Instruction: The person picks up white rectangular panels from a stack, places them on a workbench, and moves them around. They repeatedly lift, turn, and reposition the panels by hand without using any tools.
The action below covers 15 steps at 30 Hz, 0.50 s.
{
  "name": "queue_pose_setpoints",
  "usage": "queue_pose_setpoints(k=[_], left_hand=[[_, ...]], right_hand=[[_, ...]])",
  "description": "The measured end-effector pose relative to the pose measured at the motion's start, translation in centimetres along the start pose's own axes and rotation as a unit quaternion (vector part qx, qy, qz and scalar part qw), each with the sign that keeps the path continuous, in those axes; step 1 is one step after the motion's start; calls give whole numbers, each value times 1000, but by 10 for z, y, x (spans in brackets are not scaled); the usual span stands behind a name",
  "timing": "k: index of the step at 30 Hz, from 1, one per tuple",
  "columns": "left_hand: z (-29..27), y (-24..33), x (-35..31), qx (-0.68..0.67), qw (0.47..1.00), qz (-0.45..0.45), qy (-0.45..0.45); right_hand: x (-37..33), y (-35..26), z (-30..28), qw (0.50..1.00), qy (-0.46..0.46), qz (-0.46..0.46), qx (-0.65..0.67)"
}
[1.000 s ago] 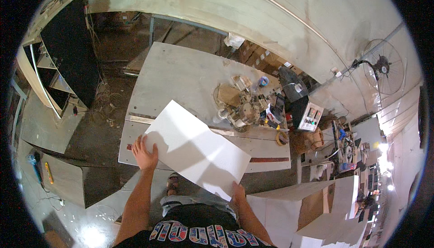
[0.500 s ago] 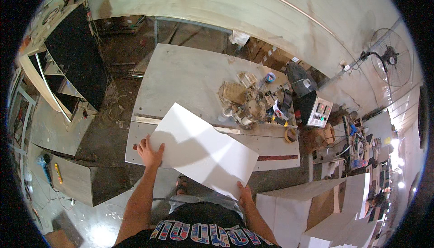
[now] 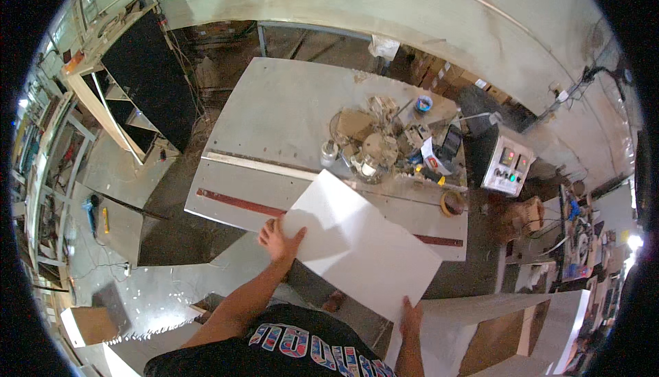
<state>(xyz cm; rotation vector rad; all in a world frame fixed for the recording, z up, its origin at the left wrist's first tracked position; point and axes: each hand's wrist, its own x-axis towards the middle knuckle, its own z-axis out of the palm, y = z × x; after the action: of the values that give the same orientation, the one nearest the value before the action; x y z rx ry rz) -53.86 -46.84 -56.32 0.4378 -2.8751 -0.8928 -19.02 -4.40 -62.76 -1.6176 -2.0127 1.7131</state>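
White panel (image 3: 367,243), left hand (image 3: 280,241) half open gripping one end, right hand (image 3: 410,318) gripping the other, its opening unclear

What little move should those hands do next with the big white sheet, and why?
Maybe the right hand should gently push its end of the white sheet forward while the left hand steadies the other end, because in this view the sheet slants across the table's near edge and its right end sticks out past it.
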Motion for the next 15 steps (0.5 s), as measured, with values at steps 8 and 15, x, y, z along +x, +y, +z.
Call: queue_pose_setpoints(k=[8, 15], left_hand=[[46, 63, -43, -27, 996, 21, 84], [51, 72, -46, -45, 996, -20, 79]], right_hand=[[13, -42, -51, 973, -36, -192, 124], [9, -64, -52, 977, -26, -192, 86]])
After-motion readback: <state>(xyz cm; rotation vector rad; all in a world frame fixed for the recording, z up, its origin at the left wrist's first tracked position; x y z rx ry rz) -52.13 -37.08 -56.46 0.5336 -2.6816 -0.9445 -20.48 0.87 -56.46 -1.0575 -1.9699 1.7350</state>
